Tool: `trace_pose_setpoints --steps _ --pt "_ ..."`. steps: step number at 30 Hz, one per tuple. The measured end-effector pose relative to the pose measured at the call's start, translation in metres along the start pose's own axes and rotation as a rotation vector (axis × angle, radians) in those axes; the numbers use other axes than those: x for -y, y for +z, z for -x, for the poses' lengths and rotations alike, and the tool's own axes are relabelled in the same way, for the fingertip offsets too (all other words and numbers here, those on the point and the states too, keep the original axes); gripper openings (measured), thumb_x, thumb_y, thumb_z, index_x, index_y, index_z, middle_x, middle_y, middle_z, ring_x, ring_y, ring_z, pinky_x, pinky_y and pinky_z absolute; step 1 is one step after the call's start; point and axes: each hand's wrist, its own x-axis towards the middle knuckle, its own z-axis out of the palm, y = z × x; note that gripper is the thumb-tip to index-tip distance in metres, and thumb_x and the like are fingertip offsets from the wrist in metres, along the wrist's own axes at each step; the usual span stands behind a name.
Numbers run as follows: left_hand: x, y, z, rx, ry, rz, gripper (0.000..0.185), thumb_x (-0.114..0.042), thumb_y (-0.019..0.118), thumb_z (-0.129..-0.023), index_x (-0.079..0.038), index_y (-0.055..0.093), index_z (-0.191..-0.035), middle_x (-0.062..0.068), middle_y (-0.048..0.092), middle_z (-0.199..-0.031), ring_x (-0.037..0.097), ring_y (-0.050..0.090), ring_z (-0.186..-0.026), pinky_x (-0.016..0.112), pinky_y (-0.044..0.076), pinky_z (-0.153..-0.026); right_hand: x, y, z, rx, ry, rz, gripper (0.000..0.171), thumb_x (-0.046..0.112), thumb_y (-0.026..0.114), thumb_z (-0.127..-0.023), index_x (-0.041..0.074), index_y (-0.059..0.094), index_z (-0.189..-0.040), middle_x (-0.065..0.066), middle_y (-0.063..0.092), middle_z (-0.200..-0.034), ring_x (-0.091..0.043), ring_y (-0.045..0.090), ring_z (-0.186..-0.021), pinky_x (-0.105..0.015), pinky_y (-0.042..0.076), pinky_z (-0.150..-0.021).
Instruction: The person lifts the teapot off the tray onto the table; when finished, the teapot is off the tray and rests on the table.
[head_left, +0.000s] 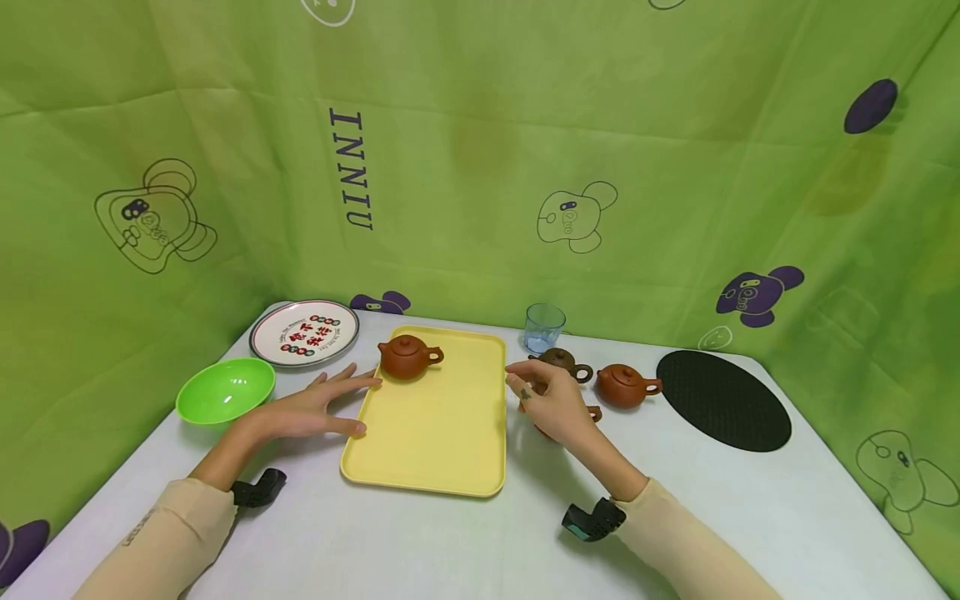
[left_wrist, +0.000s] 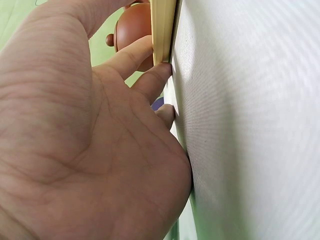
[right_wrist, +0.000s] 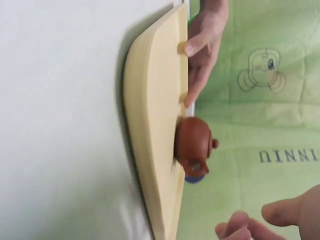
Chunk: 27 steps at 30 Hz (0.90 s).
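Observation:
A yellow tray (head_left: 435, 433) lies on the white table, with a reddish-brown clay teapot (head_left: 405, 360) at its back left corner. My left hand (head_left: 318, 407) touches the tray's left edge, thumb and fingers spread apart; the left wrist view shows fingertips at the tray's side. Over the table just beyond the tray's right edge is my right hand (head_left: 555, 404), fingers loosely bent and holding nothing. Beneath it, another teapot (head_left: 595, 413) is mostly hidden. A dark brown teapot (head_left: 558, 359) stands behind the right hand, and a reddish-brown teapot (head_left: 624, 387) is to its right.
On the left are a green bowl (head_left: 227, 390) and a white plate with red lettering (head_left: 300, 354). A blue-tinted glass (head_left: 543, 327) stands at the back, and a black oval mat (head_left: 723, 400) lies far right. Green printed cloth (head_left: 465, 167) hangs around the table.

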Motion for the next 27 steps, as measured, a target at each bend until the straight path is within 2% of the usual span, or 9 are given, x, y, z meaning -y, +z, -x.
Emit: trace_pose_setpoints --steps 5,10,21,25,27 --pt "0.001 0.000 -0.001 0.004 0.005 0.005 0.082 -0.049 0.077 -0.092 -0.020 0.044 -0.162 0.014 0.023 -0.178 0.050 -0.002 -0.165 0.076 -0.012 -0.128 0.008 0.018 -0.008 0.016 -0.005 -0.043 0.027 0.022 0.068 -0.104 0.013 0.074 -0.129 -0.013 0.079 -0.118 -0.039 0.076 -0.076 -0.023 0.049 -0.055" --pt "0.000 -0.001 0.000 0.008 -0.008 0.012 0.083 -0.050 0.077 -0.092 -0.020 0.044 -0.162 0.015 0.020 -0.178 0.053 -0.006 -0.164 0.077 -0.013 -0.127 0.016 0.034 -0.019 0.041 -0.013 -0.066 0.029 0.022 0.068 -0.105 0.013 0.072 -0.132 -0.015 0.078 -0.122 -0.041 0.075 -0.076 -0.025 0.052 -0.054" --pt "0.004 -0.001 0.000 0.005 0.005 0.007 0.083 -0.050 0.077 -0.092 -0.021 0.044 -0.162 0.013 0.022 -0.178 0.051 -0.004 -0.165 0.076 -0.013 -0.128 0.024 0.061 -0.041 0.102 0.047 -0.105 0.036 0.026 0.069 -0.105 0.016 0.068 -0.139 -0.014 0.074 -0.131 -0.029 0.078 -0.086 -0.027 0.059 -0.060" --pt "0.005 -0.001 -0.001 0.001 0.008 0.000 0.083 -0.050 0.077 -0.092 -0.021 0.044 -0.162 0.012 0.023 -0.178 0.050 -0.003 -0.165 0.075 -0.013 -0.128 0.020 0.070 -0.049 0.110 0.065 -0.118 0.036 0.024 0.068 -0.105 0.017 0.067 -0.141 -0.014 0.073 -0.132 -0.030 0.078 -0.087 -0.027 0.060 -0.060" --pt "0.004 -0.001 -0.001 -0.002 0.007 0.000 0.083 -0.050 0.077 -0.092 -0.020 0.044 -0.162 0.013 0.023 -0.178 0.050 -0.003 -0.165 0.075 -0.013 -0.128 0.020 0.073 -0.054 0.114 0.069 -0.140 0.037 0.022 0.067 -0.105 0.015 0.066 -0.142 -0.016 0.073 -0.131 -0.030 0.078 -0.085 -0.028 0.060 -0.060"
